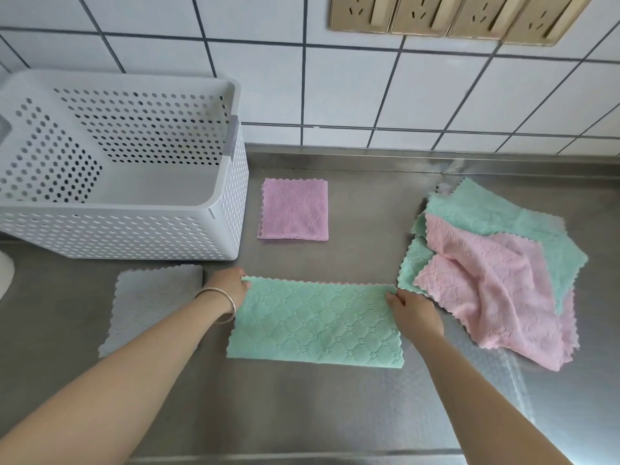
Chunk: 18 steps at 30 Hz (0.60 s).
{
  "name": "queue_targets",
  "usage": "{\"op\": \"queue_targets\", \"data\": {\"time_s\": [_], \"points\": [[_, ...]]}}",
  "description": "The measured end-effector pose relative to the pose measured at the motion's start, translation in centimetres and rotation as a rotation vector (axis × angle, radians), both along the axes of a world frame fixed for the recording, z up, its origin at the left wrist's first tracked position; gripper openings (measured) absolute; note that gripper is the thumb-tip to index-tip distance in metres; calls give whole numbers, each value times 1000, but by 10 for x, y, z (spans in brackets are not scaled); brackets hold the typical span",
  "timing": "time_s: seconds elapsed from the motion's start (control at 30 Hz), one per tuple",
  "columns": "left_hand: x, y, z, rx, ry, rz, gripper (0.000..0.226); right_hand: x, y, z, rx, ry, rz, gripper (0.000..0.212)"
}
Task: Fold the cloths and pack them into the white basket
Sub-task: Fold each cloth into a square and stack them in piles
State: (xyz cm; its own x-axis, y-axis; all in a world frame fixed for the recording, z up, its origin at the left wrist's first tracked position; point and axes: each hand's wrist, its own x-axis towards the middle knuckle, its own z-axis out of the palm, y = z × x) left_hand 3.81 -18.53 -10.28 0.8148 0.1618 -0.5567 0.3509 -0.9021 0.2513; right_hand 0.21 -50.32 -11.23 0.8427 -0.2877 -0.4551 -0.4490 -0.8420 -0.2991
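Note:
A green cloth (315,322), folded in half into a long rectangle, lies flat on the steel counter in front of me. My left hand (228,285) pinches its far left corner. My right hand (414,312) pinches its far right corner. A purple cloth (294,209) folded into a small square lies behind it. The white perforated basket (231,182) stands at the left and looks empty. At the right sits a loose pile of green cloths (486,213) with a rumpled pink cloth (496,286) on top.
A grey cloth (151,303) lies flat at the left, partly under my left forearm. The steel counter (369,203) ends at a tiled wall behind. A row of gold wall sockets (446,15) hangs at the top right. A white object's edge (5,273) shows at far left.

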Motion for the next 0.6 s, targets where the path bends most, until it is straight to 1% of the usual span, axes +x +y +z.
{"op": "queue_targets", "data": {"time_s": [0.07,0.17,0.27,0.37,0.4,0.47,0.57,0.6], "points": [[1,0,-1,7,7,12,36,2,-1,-1,-6,19,-17,30],[2,-1,-3,23,7,5,35,5,-1,-2,-18,25,-40,36],[3,-3,-5,53,11,1,35,7,1,-1,-48,33,-60,34],[-2,-7,-3,169,-11,-23,33,7,2,1,-55,28,-110,40],[-6,-8,0,231,-64,-36,32,6,1,0,-33,6,-142,42],[-15,-12,2,308,-274,-97,30,0,1,0,46,-63,-230,40],[-30,-32,-3,252,-579,-351,36,-19,5,2,135,-138,-331,32],[-36,-43,-5,196,-609,-472,40,-27,8,3,143,-137,-343,31]]}}
